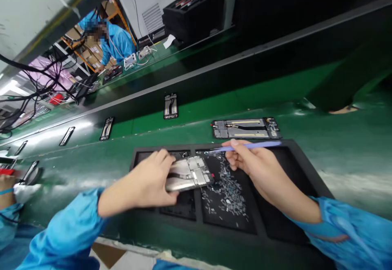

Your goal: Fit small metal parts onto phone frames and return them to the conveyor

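Note:
My left hand (153, 180) is closed around an opened phone body (199, 172), tilted over the left part of a black foam tray (199, 221). Its bare inner side faces up, with a dark ribbon cable and a red spot at one end. Purple tweezers (257, 145) are pinched in my right hand (260, 168), their tips pointing left over the tray's middle compartment. Many tiny silvery parts (231, 192) lie scattered in that compartment. Whether the tips hold a part is too small to tell.
Another opened phone body (246, 128) lies just behind the tray. Several more, such as one phone body (170, 106), line the green bench (361, 139) leftward. A co-worker's arm (7, 196) shows at the left edge. Across the bench, a person in blue (119, 41) works near black trays (192, 16).

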Tool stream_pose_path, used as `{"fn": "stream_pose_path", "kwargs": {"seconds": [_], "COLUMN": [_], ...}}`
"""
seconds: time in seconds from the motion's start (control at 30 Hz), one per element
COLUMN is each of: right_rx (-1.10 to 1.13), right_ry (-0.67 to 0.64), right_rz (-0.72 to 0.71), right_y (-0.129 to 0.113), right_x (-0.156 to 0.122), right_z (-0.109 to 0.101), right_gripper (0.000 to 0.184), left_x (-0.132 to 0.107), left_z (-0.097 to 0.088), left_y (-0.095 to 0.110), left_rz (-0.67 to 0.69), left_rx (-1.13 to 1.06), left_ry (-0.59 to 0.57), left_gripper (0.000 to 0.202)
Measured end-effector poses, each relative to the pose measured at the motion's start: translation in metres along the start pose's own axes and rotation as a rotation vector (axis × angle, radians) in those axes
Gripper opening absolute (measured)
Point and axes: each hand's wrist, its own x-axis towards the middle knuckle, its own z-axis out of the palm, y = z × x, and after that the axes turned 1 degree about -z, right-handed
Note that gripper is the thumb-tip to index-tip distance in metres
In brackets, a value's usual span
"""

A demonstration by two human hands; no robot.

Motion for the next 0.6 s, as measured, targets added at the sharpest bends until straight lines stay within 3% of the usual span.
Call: {"fn": "stream_pose_path", "kwargs": {"seconds": [0.1, 0.17, 0.27, 0.33, 0.47, 0.6], "right_rx": [-0.085, -0.149, -0.273, -0.357, -0.477, -0.517], "right_ry": [-0.083, -0.165, -0.285, -0.308, -0.288, -0.344], "right_rz": [-0.057, -0.07, -0.048, -0.03, -0.066, -0.071], "right_y": [0.004, 0.006, 0.009, 0.013, 0.024, 0.029], "right_x": [-0.003, -0.008, -0.017, -0.023, -0.029, -0.029], "right_z": [0.001, 0.003, 0.007, 0.01, 0.012, 0.011], "right_gripper": [0.055, 0.054, 0.054, 0.051, 0.042, 0.036], "left_x": [-0.047, -0.063, -0.066, -0.059, -0.054, -0.057], "left_z": [0.048, 0.08, 0.117, 0.132, 0.144, 0.118], "left_y": [0.052, 0.081, 0.113, 0.127, 0.135, 0.109], "left_rz": [-0.258, -0.399, -0.584, -0.695, -0.757, -0.602], "left_rx": [-0.014, 0.017, 0.082, 0.104, 0.097, 0.075], "left_ry": [0.138, 0.284, 0.454, 0.482, 0.455, 0.408], "left_gripper": [0.056, 0.056, 0.068, 0.079, 0.089, 0.085]}}
